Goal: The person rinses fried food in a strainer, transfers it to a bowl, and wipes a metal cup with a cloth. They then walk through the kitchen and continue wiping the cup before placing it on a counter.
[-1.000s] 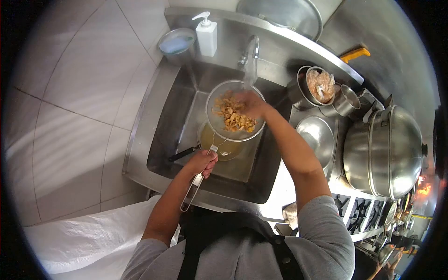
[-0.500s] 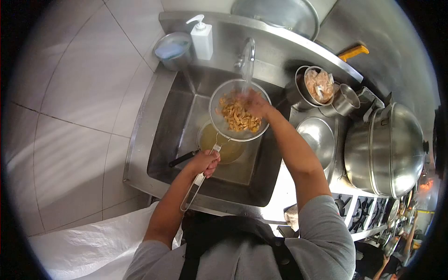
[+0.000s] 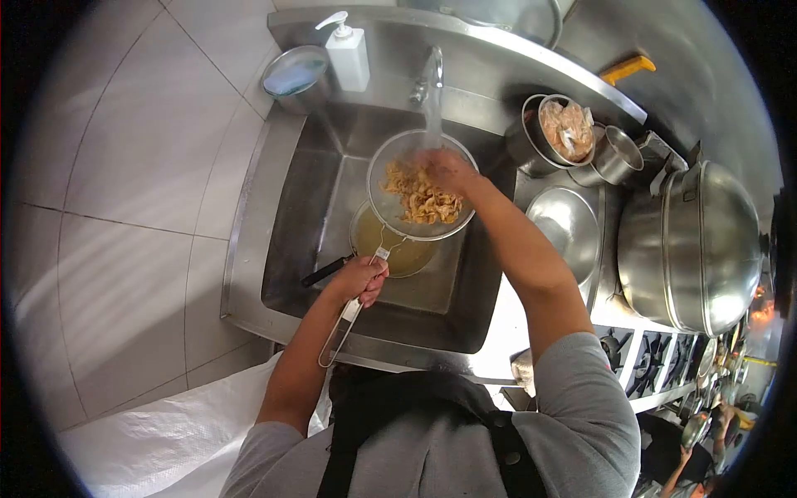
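Observation:
My left hand [image 3: 365, 279] is wrapped round the wire handle of a round mesh strainer [image 3: 387, 207], which is held over the sink [image 3: 290, 241]. Light brown food pieces [image 3: 427, 203] lie in the strainer. Water from the faucet [image 3: 434, 66] runs down into it. My right hand [image 3: 448, 172] is inside the strainer at its upper right, touching the pieces; its fingers are blurred by motion and splashing water. Beneath the strainer, a black-handled pan [image 3: 407, 261] with cloudy yellowish liquid stands in the sink, partly hidden.
A white pump bottle [image 3: 349, 62] and a metal container [image 3: 296, 81] stand behind the sink at left. To the right are a bowl of pinkish food [image 3: 568, 130], a metal lid [image 3: 564, 228], a large pot [image 3: 689, 249] and burners [image 3: 652, 361]. Another person [image 3: 677, 448] is at lower right.
My right hand has shifted slightly within the strainer, and the food pieces lie differently. The whole view has moved a little. My left hand keeps its hold on the handle.

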Available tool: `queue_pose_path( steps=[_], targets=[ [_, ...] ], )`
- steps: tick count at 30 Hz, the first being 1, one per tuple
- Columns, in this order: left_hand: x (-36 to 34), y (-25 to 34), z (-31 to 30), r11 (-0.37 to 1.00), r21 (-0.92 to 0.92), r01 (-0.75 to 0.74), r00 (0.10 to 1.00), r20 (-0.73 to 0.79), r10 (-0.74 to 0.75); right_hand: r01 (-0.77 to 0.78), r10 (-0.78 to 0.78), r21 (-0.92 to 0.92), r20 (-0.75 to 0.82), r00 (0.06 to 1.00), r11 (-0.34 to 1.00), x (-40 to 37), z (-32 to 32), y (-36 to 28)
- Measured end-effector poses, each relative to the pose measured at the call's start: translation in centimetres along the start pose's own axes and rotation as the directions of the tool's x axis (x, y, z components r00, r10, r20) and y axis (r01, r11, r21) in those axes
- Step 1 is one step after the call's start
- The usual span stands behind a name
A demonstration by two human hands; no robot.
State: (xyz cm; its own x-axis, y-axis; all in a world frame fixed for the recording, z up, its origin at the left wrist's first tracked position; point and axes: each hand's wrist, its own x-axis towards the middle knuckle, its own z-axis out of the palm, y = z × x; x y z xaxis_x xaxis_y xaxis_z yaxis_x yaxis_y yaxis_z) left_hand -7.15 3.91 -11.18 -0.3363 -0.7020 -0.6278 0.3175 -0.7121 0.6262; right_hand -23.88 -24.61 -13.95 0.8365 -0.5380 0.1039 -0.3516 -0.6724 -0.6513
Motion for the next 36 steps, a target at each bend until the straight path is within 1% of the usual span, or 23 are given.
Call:
queue_pose_path(
  steps=[2, 3, 4, 5, 6, 8, 9, 11, 12, 14, 15, 17, 18, 20, 24, 27, 28, 29, 30, 32, 33, 35, 36],
  targets=[
    [-0.3, 0.3, 0.2, 1.0, 0.014, 0.0, 1.0, -0.016, 0.0, -0.035, 0.052, -0.126, 0.128, 0.99, 0.991, -0.5, -0.3, -0.7],
    [-0.4, 0.3, 0.4, 1.0, 0.028, 0.007, 1.0, -0.031, -0.006, -0.032, 0.049, -0.127, 0.129, 0.991, 0.991, -1.3, 0.0, -1.2],
    [-0.5, 0.5, 0.5, 1.0, 0.027, 0.004, 0.999, -0.032, -0.004, 0.05, -0.047, -0.369, 0.018, 0.999, 0.928, -2.3, 0.7, -1.5],
    [-0.6, 0.4, 0.6, 1.0, 0.014, 0.003, 1.0, -0.03, -0.003, 0.094, -0.164, -0.593, -0.066, 0.984, 0.8, -3.0, 1.2, -1.7],
    [-0.7, 0.4, 0.8, 1.0, 0.002, 0.003, 1.0, -0.029, -0.003, 0.093, -0.163, -0.591, -0.066, 0.984, 0.801, -2.9, 1.4, -1.6],
    [-0.8, 0.3, 0.9, 1.0, 0.009, 0.013, 0.999, -0.05, -0.013, -0.209, 0.224, -0.378, -0.005, 0.975, 0.902, -2.3, 1.9, -1.7],
    [-0.8, 0.3, 0.9, 1.0, 0.019, 0.022, 0.997, -0.07, -0.02, -0.209, 0.224, -0.373, -0.004, 0.975, 0.904, -1.9, 1.9, -1.6],
    [-0.8, 0.2, 0.6, 0.999, 0.012, 0.032, 0.997, -0.07, -0.031, -0.304, 0.34, -0.353, 0.044, 0.939, 0.885, -1.1, 1.4, -1.3],
    [-0.8, 0.2, 0.5, 0.999, 0.003, 0.034, 0.997, -0.067, -0.034, -0.305, 0.342, -0.352, 0.046, 0.939, 0.885, -0.9, 0.8, -1.0],
    [-0.8, -0.1, 0.2, 1.0, -0.007, 0.023, 0.998, -0.054, -0.023, -0.117, 0.141, -0.157, 0.151, 0.978, 0.981, -0.6, -1.6, -1.7],
    [-0.8, -0.3, 0.1, 1.0, -0.014, 0.011, 0.999, -0.042, -0.012, -0.116, 0.141, -0.158, 0.155, 0.978, 0.981, -0.3, -1.6, -1.1],
    [-0.8, -0.4, 0.0, 0.999, -0.034, 0.008, 0.999, -0.041, -0.009, 0.031, -0.061, 0.22, 0.13, 0.99, 0.975, 0.3, -1.3, -0.6],
    [-0.9, -0.4, -0.1, 0.999, -0.052, 0.006, 0.999, -0.039, -0.008, 0.034, -0.063, 0.217, 0.13, 0.99, 0.976, -0.1, -1.3, -0.3],
    [-1.2, -0.2, -0.3, 0.999, -0.052, 0.0, 0.999, -0.039, -0.002, -0.034, 0.084, -0.237, 0.206, 0.975, 0.971, -1.9, -3.0, -4.6],
    [-1.8, -0.2, -0.1, 0.998, -0.052, -0.024, 0.999, -0.049, 0.022, -0.013, 0.065, -0.292, 0.167, 0.984, 0.956, -3.5, 0.7, -1.8],
    [-1.4, -0.9, -0.3, 1.0, -0.02, -0.004, 0.997, -0.072, 0.003, -0.079, 0.124, -0.301, 0.133, 0.983, 0.95, -3.1, 1.1, -0.3],
    [-1.4, -1.0, -0.3, 1.0, -0.018, -0.005, 0.997, -0.074, 0.004, -0.117, 0.127, -0.067, 0.164, 0.978, 0.991, -3.1, 0.3, -1.0],
    [-1.5, -1.0, -0.3, 0.999, -0.033, -0.005, 0.997, -0.073, 0.003, -0.156, 0.122, 0.168, 0.194, 0.973, 0.973, -3.1, -0.5, -1.8],
    [-1.5, -1.0, -0.3, 0.999, -0.048, -0.006, 0.997, -0.072, 0.002, -0.154, 0.121, 0.166, 0.192, 0.974, 0.974, -3.2, -1.2, -2.6],
    [-1.8, -1.3, -0.4, 0.999, -0.046, -0.009, 0.998, -0.063, 0.006, -0.208, 0.207, 0.011, 0.058, 0.977, 0.978, -3.4, -1.8, -3.9],
    [-2.0, -1.5, -0.4, 0.999, -0.045, -0.008, 0.998, -0.055, 0.005, -0.205, 0.204, 0.009, 0.056, 0.977, 0.979, -3.3, -1.8, -4.3],
    [-2.1, -1.8, -0.2, 0.999, -0.033, -0.029, 0.999, -0.04, 0.028, -0.26, 0.218, -0.284, -0.174, 0.96, 0.923, -3.1, -1.4, -4.5],
    [-2.2, -2.0, -0.1, 0.999, -0.022, -0.044, 0.999, -0.024, 0.043, -0.261, 0.217, -0.284, -0.176, 0.96, 0.923, -3.0, -0.8, -4.5]
  ],
)
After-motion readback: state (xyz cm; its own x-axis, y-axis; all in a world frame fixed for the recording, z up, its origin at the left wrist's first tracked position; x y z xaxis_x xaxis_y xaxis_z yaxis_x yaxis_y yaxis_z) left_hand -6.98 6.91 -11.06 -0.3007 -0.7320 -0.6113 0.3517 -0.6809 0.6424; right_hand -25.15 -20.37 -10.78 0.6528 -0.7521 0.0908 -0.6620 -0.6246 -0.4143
